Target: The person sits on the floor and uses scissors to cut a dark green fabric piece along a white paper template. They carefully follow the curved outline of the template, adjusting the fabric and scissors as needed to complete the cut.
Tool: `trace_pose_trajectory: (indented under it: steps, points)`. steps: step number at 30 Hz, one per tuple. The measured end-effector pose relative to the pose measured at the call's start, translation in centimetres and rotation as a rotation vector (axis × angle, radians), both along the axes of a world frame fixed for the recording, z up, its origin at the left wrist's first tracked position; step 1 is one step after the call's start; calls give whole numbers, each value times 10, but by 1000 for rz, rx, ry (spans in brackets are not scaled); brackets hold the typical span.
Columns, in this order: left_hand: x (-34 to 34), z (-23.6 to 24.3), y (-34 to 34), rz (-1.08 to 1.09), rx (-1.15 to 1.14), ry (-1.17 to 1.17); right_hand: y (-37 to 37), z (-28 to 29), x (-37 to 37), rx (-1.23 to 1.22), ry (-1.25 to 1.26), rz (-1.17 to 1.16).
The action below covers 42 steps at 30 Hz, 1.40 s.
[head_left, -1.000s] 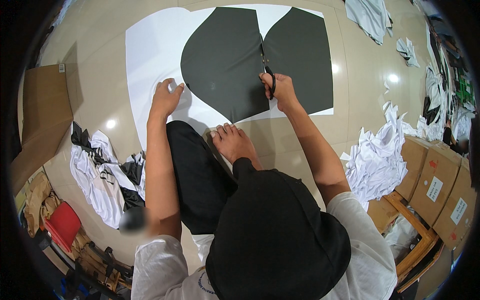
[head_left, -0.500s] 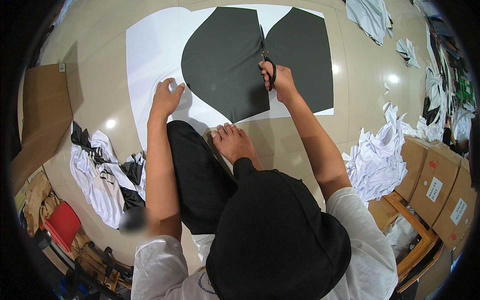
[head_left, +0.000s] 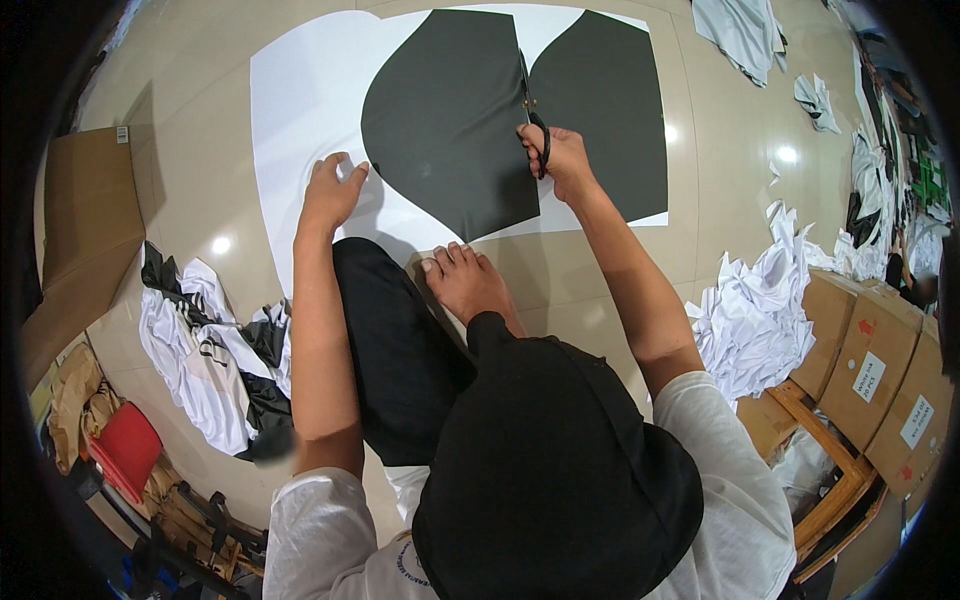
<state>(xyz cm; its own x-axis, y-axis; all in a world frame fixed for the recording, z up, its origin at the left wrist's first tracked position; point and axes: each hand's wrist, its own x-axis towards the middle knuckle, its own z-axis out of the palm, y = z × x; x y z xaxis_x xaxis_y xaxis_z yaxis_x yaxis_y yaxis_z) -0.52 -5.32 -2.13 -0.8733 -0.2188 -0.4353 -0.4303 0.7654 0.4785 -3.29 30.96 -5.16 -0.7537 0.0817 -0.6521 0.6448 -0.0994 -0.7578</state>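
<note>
A large white sheet [head_left: 290, 100] printed with two dark grey shapes [head_left: 440, 110] lies on the floor ahead of me. My right hand [head_left: 555, 160] grips black-handled scissors [head_left: 538, 135], their blades along the cut between the left grey shape and a white strip beside the right one [head_left: 600, 120]. My left hand [head_left: 335, 190], fingers spread, rests on the white part just left of the left shape. My bare foot [head_left: 465, 285] touches or lies just by the sheet's near edge, beside my black-clad knee [head_left: 385, 340].
A cardboard box [head_left: 90, 200] stands left, above mixed cloth [head_left: 200, 350] and a red seat [head_left: 123, 450]. At right lie white scraps [head_left: 750, 320], stacked boxes [head_left: 870, 360], a wooden frame [head_left: 840, 460] and pale cloth pieces [head_left: 735, 35].
My right hand and the scissors have moved up the sheet, farther from me, along the line between the grey shapes. My left hand stays almost in place.
</note>
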Motion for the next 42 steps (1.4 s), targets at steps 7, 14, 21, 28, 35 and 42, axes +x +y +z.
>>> trace_pose_trajectory:
  steps: [7,14,21,28,35,42]
  points:
    - [0,-1,-1,6,1,-6,-2,4,-1,-1,5,-2]
    - [-1,0,0,13,13,-22,-2,5,-20,-50,22,-8]
    - [0,-5,-3,15,1,-9,-4,3,-25,-54,16,-11]
    - [0,-4,-2,0,13,-7,-3,2,-24,-56,19,-11]
    - [1,-3,-2,8,16,-4,-2,-5,-24,-52,43,-6]
    - [0,-4,-2,16,12,-15,-1,-4,-22,-17,44,12]
